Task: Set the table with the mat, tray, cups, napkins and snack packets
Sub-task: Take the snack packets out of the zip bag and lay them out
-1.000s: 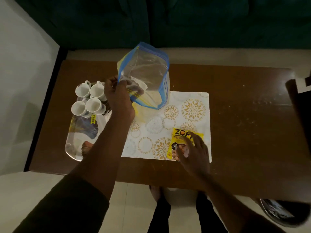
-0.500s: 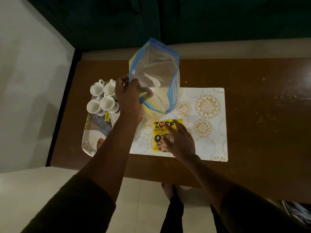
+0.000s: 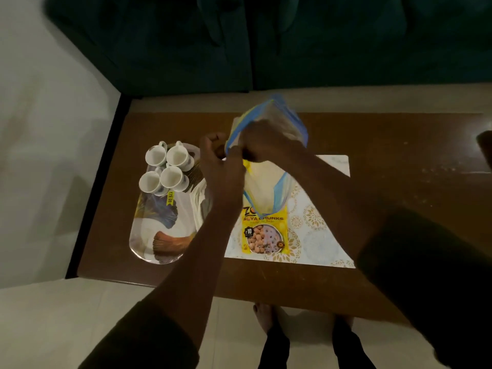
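Observation:
A clear zip bag [image 3: 269, 187] with blue and yellow edges hangs above the patterned white mat [image 3: 314, 230]. My left hand [image 3: 221, 166] grips the bag's rim on the left. My right hand [image 3: 262, 141] is at the bag's mouth, fingers reaching in; what it holds is hidden. A yellow soya chunks packet [image 3: 265, 233] lies flat on the mat's near left part. Several white cups [image 3: 166, 170] stand at the far end of the printed oval tray [image 3: 157, 235] to the left. White napkins [image 3: 199, 206] lie on the tray's right side.
The brown wooden table [image 3: 399, 198] stretches to the right of the mat. A dark green sofa [image 3: 239, 43] stands behind the table. My bare feet [image 3: 263, 315] show below the near table edge. A dark object [image 3: 484, 145] sits at the far right edge.
My right hand has left the soya chunks packet on the mat and risen to the bag's mouth. My left hand still holds the bag, which now hangs lower.

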Available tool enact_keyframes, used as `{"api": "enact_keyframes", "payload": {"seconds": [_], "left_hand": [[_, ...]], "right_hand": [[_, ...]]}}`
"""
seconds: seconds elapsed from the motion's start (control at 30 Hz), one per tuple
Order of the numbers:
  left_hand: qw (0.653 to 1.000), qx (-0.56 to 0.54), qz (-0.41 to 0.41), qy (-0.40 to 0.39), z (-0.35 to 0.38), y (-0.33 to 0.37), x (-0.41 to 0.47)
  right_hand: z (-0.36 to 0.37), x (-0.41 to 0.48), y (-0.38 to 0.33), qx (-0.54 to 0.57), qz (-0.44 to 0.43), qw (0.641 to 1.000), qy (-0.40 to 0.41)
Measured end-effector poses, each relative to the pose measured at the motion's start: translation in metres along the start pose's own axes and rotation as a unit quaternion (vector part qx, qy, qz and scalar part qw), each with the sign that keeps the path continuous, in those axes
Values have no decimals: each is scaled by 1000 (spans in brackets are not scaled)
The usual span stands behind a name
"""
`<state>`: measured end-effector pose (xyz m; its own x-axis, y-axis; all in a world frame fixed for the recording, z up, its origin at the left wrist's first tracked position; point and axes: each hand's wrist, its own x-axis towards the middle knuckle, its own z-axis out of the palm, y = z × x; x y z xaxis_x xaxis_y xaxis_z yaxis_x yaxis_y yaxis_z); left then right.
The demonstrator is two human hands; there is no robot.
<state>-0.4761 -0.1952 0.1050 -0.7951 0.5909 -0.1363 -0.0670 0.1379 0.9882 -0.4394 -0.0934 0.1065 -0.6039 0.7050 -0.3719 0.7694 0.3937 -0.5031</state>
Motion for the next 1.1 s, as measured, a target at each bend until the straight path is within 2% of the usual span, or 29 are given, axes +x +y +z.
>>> {"api": "enact_keyframes", "payload": {"seconds": [0.03,0.1,0.23,0.33,0.4,0.5,0.57,0.63,0.7,0.77,0.9,0.97,1.03,1.1], "left_hand": [[1000,8,3,-2,0,-1,-3],[1000,16,11,6,-1,-4,-6],[999,11,30,-11,-9,-7,-6],[999,18,22,-23,-13,-9,-4],[999,21,13,-29,-15,-11,-4],[999,34,12,-20,-17,-15,-6],[999,40,17,-2,-16,-17,-5],[999,47,26,11,-12,-16,-2],[997,55,45,28,-8,-13,3],[994,63,64,59,-3,-10,7],[991,71,57,102,8,0,12],[992,67,41,103,15,3,13],[992,71,40,101,20,4,15],[989,88,44,110,24,6,18]], "right_hand": [[12,7,2,51,43,996,-58],[36,17,11,116,99,983,-102],[70,19,30,56,132,990,-3],[79,14,42,75,174,982,-2],[79,11,46,72,192,978,-31],[72,9,48,47,149,986,-63],[58,6,41,10,94,995,-21],[31,2,28,-31,8,999,-20],[-3,-6,17,-33,-42,998,-18],[-38,-18,13,-9,-76,996,40],[-102,-41,35,142,-38,975,166],[-123,-54,58,210,-5,958,197],[-136,-64,76,238,9,950,203],[-148,-70,96,193,10,961,199]]}}
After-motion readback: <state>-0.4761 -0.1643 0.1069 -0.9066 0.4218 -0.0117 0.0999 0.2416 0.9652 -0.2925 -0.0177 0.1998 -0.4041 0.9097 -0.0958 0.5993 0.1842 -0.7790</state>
